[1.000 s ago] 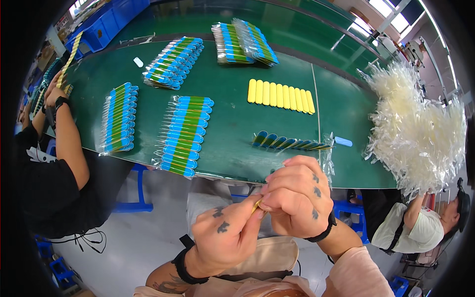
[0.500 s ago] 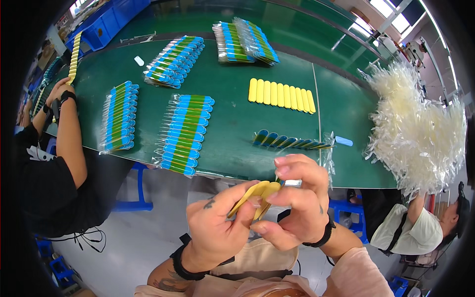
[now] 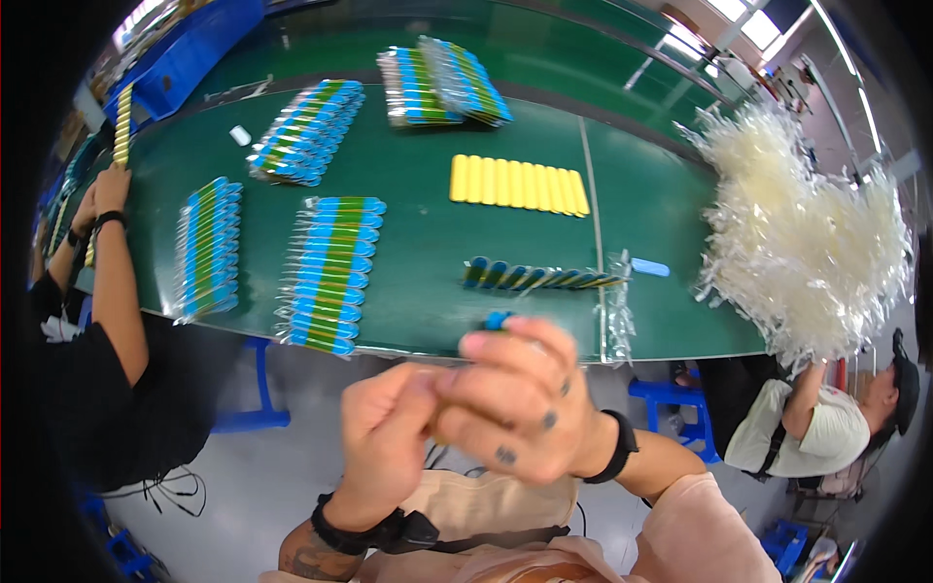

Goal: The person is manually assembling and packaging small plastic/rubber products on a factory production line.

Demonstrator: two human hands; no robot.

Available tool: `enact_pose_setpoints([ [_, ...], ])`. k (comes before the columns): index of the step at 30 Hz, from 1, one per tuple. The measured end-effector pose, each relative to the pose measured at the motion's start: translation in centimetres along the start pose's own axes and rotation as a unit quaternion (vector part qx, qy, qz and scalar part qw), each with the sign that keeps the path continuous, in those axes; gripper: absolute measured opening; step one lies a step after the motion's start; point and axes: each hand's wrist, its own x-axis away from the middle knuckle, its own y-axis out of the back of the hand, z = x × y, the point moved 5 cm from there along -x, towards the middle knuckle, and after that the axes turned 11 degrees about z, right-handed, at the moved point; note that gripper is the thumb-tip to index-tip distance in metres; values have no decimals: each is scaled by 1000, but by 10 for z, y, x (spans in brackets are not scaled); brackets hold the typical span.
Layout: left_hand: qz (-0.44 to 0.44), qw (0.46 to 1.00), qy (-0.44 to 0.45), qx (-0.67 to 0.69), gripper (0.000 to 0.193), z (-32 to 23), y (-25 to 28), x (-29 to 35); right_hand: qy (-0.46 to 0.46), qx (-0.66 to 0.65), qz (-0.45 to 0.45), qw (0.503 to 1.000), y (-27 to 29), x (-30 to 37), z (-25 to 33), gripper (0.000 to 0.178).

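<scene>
Both my hands are raised together over the table's near edge, slightly smeared by motion. My left hand [image 3: 389, 423] is closed in a pinch against my right hand's fingers; what it grips is hidden. My right hand [image 3: 520, 403] is curled closed, and the blue rounded end of a flat strip [image 3: 499, 320] sticks out above its fingers. Just beyond lies a row of blue-and-green strips [image 3: 544, 278] in clear wrap. Farther back is a row of yellow round-ended flat strips [image 3: 520, 185], side by side.
Wrapped blue-and-green bundles [image 3: 335, 272] lie left and at the back of the green table [image 3: 418, 262]. Right are a light blue strip [image 3: 649, 267], crumpled clear film [image 3: 619, 311] and a heap of clear wrappers [image 3: 797, 233]. Co-workers sit on both sides; the left one's hands [image 3: 105, 199] hold a yellow row.
The yellow strips seen between my hands are now hidden. My right hand has turned and closed over toward the left. The whole view has shifted slightly.
</scene>
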Motion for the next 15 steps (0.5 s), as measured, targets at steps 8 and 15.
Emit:
enact_pose_setpoints([
  [8,-169,971,-165,-45,24,-49,44,26,-133,-228,-2,965,60,49,-18,4],
  [15,-111,972,-132,-161,29,-48,43,50,-414,-38,48,908,75,115,-133,10],
])
